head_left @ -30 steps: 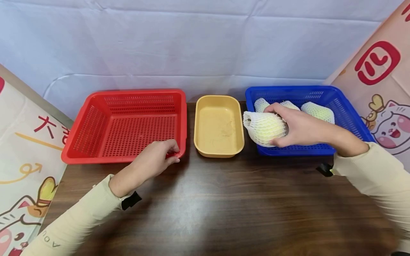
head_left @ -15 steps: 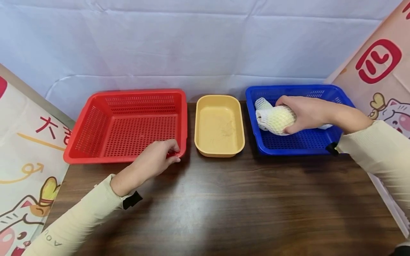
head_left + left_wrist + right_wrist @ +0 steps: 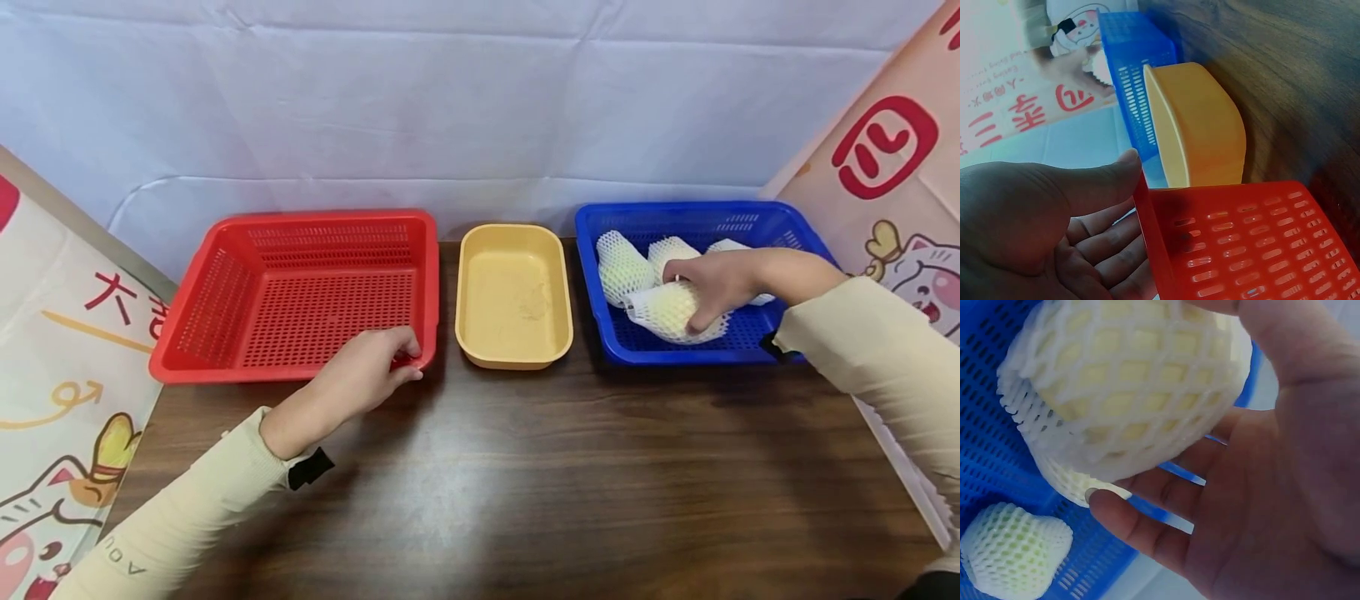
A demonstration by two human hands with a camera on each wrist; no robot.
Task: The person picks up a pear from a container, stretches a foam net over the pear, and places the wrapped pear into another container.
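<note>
My right hand (image 3: 716, 283) grips a pale yellow fruit (image 3: 675, 312) in a white foam net, low inside the blue basket (image 3: 697, 358). In the right wrist view the thumb lies across the netted fruit and the fingers curve round its other side. Several more fruits in foam nets are in that basket, among them one at the left (image 3: 624, 271), one behind the held fruit (image 3: 670, 250) and one partly hidden by my hand (image 3: 729, 245). With thumb and fingers, my left hand (image 3: 360, 375) pinches the rim of the red basket (image 3: 330, 308) at its near right corner.
A yellow tub (image 3: 517, 292) stands between the two baskets. All three rest on a dark wooden table (image 3: 510, 475). Behind them hangs a pale cloth (image 3: 450, 108), with printed panels at the left (image 3: 67, 358) and right (image 3: 892, 217).
My right hand has carried the fruit from over the blue basket's left rim, rightward and down into the basket, beside the others. My left hand stays on the red basket's rim.
</note>
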